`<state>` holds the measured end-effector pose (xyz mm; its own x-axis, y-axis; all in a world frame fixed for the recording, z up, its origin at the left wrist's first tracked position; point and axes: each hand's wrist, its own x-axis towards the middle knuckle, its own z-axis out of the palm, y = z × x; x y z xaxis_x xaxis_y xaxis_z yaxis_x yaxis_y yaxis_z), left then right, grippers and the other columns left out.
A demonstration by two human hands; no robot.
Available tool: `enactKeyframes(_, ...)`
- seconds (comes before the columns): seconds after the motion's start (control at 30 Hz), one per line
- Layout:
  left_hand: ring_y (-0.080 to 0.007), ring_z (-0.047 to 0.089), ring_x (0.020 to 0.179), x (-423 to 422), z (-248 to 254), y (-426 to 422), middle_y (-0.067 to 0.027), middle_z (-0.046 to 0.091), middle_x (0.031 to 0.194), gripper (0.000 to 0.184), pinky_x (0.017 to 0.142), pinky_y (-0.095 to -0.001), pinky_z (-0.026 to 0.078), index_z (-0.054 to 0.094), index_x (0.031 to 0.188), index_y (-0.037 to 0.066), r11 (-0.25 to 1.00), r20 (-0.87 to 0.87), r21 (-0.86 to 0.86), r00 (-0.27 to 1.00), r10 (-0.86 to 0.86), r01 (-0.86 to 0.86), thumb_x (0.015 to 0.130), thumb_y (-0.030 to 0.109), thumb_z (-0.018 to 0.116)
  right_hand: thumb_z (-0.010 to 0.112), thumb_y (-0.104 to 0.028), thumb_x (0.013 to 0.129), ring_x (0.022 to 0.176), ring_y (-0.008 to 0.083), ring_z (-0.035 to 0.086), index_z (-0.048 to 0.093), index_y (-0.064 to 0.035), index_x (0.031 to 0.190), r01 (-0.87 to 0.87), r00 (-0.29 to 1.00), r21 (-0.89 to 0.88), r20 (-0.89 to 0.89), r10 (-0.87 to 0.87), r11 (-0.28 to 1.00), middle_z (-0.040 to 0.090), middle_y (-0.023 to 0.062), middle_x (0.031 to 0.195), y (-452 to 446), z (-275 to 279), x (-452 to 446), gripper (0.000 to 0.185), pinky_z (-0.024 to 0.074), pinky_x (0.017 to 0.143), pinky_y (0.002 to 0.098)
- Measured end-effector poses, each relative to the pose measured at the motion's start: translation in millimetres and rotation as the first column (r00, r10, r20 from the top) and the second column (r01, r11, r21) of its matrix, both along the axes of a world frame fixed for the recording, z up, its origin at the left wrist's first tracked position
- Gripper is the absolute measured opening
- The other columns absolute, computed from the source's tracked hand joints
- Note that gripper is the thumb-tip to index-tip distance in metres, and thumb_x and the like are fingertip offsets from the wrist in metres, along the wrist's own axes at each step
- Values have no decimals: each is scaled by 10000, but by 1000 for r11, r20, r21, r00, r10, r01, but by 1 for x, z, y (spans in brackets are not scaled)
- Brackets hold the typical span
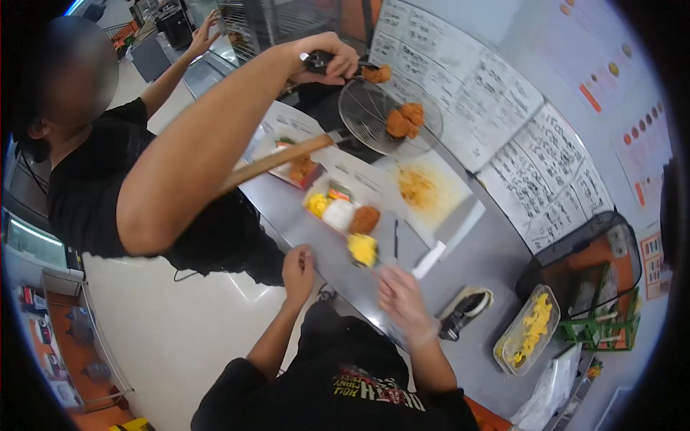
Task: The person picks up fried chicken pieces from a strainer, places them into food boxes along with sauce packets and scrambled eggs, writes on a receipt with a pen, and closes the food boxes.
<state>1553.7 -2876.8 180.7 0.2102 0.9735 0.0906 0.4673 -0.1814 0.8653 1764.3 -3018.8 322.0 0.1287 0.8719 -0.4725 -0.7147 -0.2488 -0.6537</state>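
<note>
My right hand (404, 305), in a clear glove, is closed round the handle of a spoon heaped with yellow scrambled egg (362, 249). The spoon's bowl is mostly hidden under the egg, beside the near edge of an open meal box (333, 227). Inside that box are egg (317, 205), white rice (338, 214), a piece of fried chicken (365, 220) and a small packet. My left hand (297, 273) is beside the counter's edge with its fingers curled; whether anything is in them is hidden.
A co-worker's hand (336, 59) grips tongs with fried chicken (376, 73) over a wire skimmer (365, 122). Their arm and the skimmer's wooden handle (284, 155) cross on the left. A second meal box (302, 176), an egg tub (498, 350) and a tape roll (474, 303) are nearby.
</note>
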Motion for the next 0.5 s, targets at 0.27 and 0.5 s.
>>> enactKeyframes(0.27,-625,72,1442,4,-63,103,-499,-88,1509,995,1224,-513,129,-26,1555,-104,996,-51,-43,996,72,-74,901,159,677,502,-238,1051,579,129,506,579,-62,1042,-140,871,198,490,26,970,543,5,772,300,-103,-86,192,401,498,296)
enactKeyframes(0.5,-676,-121,1409,-5,-88,109,-535,-261,1435,1066,1212,-560,50,-149,1527,-107,988,-117,-136,989,-93,77,911,154,680,546,-111,901,759,332,708,564,39,1251,-428,-526,99,781,-336,898,653,192,947,398,-111,-104,381,572,651,438)
